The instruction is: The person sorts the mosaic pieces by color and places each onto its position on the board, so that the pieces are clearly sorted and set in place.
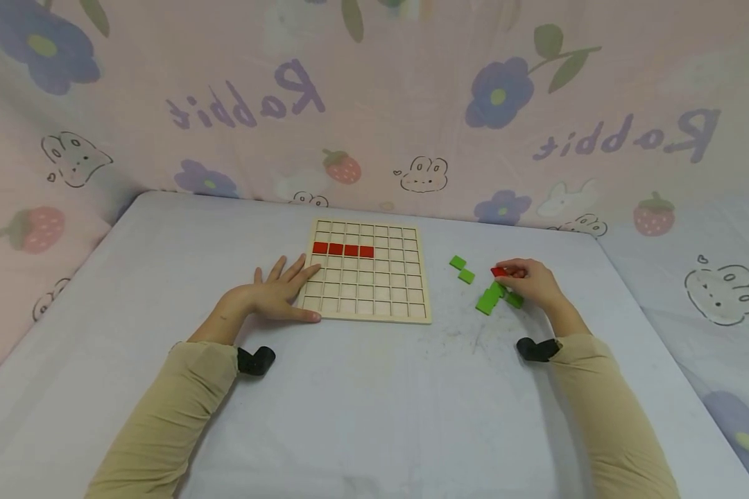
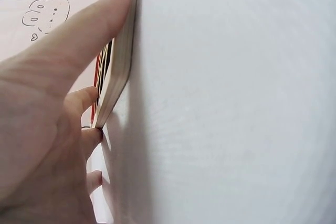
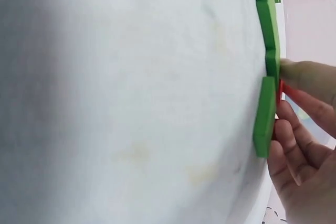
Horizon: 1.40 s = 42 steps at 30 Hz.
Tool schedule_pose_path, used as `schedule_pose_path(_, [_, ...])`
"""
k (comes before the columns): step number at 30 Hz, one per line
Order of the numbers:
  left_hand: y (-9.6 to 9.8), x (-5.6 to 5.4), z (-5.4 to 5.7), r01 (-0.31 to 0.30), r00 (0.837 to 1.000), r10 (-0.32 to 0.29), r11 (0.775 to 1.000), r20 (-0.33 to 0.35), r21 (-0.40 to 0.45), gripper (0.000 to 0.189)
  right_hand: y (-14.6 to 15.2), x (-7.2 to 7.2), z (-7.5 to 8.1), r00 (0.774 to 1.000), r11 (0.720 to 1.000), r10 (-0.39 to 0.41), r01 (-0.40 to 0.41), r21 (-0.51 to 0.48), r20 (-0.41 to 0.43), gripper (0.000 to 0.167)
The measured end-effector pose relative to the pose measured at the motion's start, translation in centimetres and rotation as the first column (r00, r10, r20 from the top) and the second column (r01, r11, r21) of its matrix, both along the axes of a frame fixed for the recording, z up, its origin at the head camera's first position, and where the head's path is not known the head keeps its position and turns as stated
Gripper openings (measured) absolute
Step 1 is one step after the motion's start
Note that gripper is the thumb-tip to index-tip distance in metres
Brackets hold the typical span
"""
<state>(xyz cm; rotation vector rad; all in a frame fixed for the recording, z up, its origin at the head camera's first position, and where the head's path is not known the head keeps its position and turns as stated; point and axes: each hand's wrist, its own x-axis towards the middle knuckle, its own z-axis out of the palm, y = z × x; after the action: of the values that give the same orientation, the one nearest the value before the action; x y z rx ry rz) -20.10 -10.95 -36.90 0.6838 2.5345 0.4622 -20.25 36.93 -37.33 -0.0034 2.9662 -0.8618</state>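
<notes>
Board: a pale wooden grid board (image 1: pixel 365 321) is laid flat on the counter (image 1: pixel 362 402), in front of the person and between the two hands.
Red row: four red tiles (image 1: pixel 343 249) are set side by side in cells of the board, in the third row from the far edge, beginning at the left-hand column; the cells to their right in that row are left bare.
Left hand (image 1: pixel 273 298): placed at the near-left part of the board, with its fingers spread; the board's left side is touched by the index finger, its near edge by the thumb, and the others are fanned out toward the far side.
Right hand (image 1: pixel 533 283): held over the loose pieces, right of the board; a single red tile (image 1: pixel 498 272) is pinched between thumb and fingers. Whether that tile is touching the green ones below cannot be told.
Green pair: two green tiles (image 1: pixel 466 276) are seen nearly corner to corner, between the board and the right hand.
Green cluster: more green tiles (image 1: pixel 487 302) are gathered under and beside the right hand, some overlapping or touching; their exact number is partly hidden by the fingers.
Sleeves: both forearms are covered by beige sleeves (image 1: pixel 162 416), with a black piece (image 1: pixel 256 361) worn at each wrist.
Backdrop: the counter is backed by a pink cloth (image 1: pixel 374 104) printed with rabbits, strawberries and blue flowers.
</notes>
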Motion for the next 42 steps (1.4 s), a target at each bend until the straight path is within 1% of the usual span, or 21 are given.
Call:
schedule_pose_path(11, [-0.1, 0.0, -0.2, -0.002, 1.000, 0.002, 1.000, 0.004, -0.002, 0.100, -0.4, -0.1, 0.1, 1.000, 1.000, -0.005, 0.005, 0.021, 0.002, 0.040])
schedule_pose_path(19, [-0.1, 0.0, -0.1, -0.003, 1.000, 0.003, 1.000, 0.008, 0.002, 0.100, -0.5, 0.1, 0.1, 1.000, 0.999, 0.017, -0.017, -0.027, 0.014, 0.041])
schedule_pose_path(27, [-0.1, 0.0, -0.1, -0.006, 1.000, 0.006, 1.000, 0.010, 0.004, 0.100, -0.7, 0.0, 0.1, 1.000, 1.000, 0.014, -0.014, -0.010, -0.009, 0.039])
schedule_pose_path(34, [-0.2, 0.0, -0.1, -0.005, 1.000, 0.004, 1.000, 0.017, 0.012, 0.100, -1.0, -0.1, 0.1, 1.000, 1.000, 0.008, -0.008, -0.014, 0.004, 0.039])
schedule_pose_path(42, [-0.2, 0.0, 0.0, -0.002, 1.000, 0.002, 1.000, 0.011, 0.007, 0.100, -1.5, -0.5, 0.0, 0.999, 0.999, 0.035, -0.036, -0.030, -0.033, 0.040])
